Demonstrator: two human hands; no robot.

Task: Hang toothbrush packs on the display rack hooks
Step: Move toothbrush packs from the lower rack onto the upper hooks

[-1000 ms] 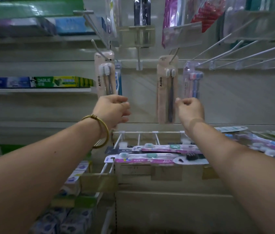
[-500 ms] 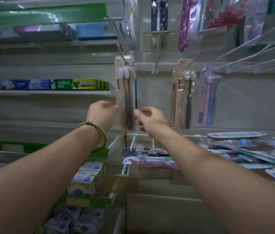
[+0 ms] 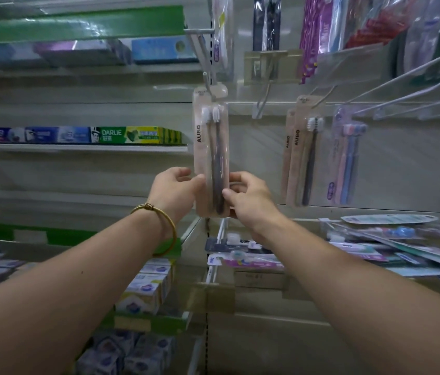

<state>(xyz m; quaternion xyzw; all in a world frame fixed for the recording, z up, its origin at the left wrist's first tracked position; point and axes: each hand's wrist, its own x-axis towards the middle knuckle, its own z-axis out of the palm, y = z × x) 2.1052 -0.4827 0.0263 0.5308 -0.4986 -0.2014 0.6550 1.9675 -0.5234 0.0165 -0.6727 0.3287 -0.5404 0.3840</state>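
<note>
A beige AUBO toothbrush pack [image 3: 210, 147] hangs upright from a metal hook [image 3: 208, 82] at the rack's left end. My left hand [image 3: 174, 190], with a gold bangle on the wrist, holds the pack's lower left edge. My right hand [image 3: 248, 196] pinches its lower right edge, thumb on the front. Two more AUBO packs [image 3: 301, 158] hang from a hook to the right, and beside them a pink and blue pack [image 3: 345, 161].
Bare metal hooks [image 3: 413, 90] jut out at the upper right. A wire shelf [image 3: 221, 234] below holds several loose toothbrush packs [image 3: 391, 244]. Toothpaste boxes [image 3: 78, 135] line the left shelf, and small boxes [image 3: 145, 288] stand lower left. More packs hang overhead.
My right hand left the middle AUBO pack and moved left to the left-hand pack. Both hands now hold its lower end. The view shifted left.
</note>
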